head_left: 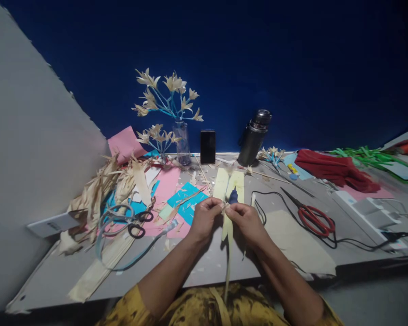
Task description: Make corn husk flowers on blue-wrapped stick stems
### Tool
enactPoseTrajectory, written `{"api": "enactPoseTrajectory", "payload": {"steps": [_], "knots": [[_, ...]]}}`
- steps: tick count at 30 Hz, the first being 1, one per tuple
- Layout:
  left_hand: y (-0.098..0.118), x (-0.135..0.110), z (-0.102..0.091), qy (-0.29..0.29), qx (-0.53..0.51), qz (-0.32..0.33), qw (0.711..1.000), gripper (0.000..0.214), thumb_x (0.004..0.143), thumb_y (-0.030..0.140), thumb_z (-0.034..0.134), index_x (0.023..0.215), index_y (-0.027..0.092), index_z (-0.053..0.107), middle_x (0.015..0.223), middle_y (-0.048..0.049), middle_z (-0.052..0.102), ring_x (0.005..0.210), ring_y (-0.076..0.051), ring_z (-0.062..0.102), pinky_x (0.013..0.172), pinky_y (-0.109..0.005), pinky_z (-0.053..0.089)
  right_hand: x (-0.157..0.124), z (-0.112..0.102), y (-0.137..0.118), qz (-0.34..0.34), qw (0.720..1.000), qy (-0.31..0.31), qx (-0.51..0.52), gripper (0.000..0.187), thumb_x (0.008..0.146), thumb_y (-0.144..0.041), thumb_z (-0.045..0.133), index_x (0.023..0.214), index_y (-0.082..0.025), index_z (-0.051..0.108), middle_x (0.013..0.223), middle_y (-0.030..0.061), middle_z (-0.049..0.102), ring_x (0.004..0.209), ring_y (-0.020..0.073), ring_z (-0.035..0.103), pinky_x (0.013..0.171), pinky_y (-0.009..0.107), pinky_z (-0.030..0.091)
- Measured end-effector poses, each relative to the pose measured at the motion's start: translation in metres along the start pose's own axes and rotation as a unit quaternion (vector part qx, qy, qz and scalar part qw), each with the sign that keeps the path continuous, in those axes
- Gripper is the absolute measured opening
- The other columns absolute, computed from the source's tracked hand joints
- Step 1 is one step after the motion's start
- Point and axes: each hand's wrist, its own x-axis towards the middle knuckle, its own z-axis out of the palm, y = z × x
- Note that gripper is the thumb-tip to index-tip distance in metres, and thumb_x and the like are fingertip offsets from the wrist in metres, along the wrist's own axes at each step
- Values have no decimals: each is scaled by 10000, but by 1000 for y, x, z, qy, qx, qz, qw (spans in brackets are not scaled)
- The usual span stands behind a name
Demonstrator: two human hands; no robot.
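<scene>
Both my hands meet above the middle of the grey table [326, 271]. My left hand [206, 219] and my right hand [246, 222] are closed in a pinch on a pale yellow leaf strip [227, 228] that hangs down toward my lap. The fingertips nearly touch at the strip's top, beside a small dark blue piece [233, 196]. Two wider pale yellow strips [229, 183] lie flat on the table just behind my hands.
Black-handled scissors [136, 224] lie left among pink and blue paper scraps and dried husks. Red-handled scissors [314, 217] and a black cable lie right. A vase of paper flowers [182, 140], a phone [207, 147], a steel flask [253, 138] and red cloth [336, 170] stand at the back.
</scene>
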Motion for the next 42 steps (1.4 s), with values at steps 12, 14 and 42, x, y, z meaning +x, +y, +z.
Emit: {"api": "enactPoseTrajectory", "payload": {"steps": [12, 14, 42], "knots": [[0, 3, -5, -31, -92, -86, 992, 276, 651, 296, 816, 743, 141, 607, 582, 22, 544, 481, -67, 455, 467, -186, 320, -22, -48, -38, -1, 998, -63, -28, 286, 760, -456, 772, 709, -177, 731, 698, 40, 641, 621, 169, 525, 567, 284, 415], [1, 4, -5, -36, -121, -99, 987, 292, 622, 274, 834, 733, 137, 602, 685, 2, 580, 504, -57, 464, 463, -185, 320, -16, -70, -49, -52, 990, -3, -129, 319, 764, -491, 749, 763, -173, 771, 678, 41, 644, 609, 166, 517, 556, 282, 405], [3, -4, -1, -184, -76, -126, 972, 278, 759, 362, 771, 760, 119, 635, 528, 10, 523, 402, -47, 356, 397, -165, 210, 39, -36, -43, -17, 999, -23, -26, 391, 717, -532, 787, 776, -147, 751, 522, -47, 485, 445, 69, 331, 417, 220, 238]]}}
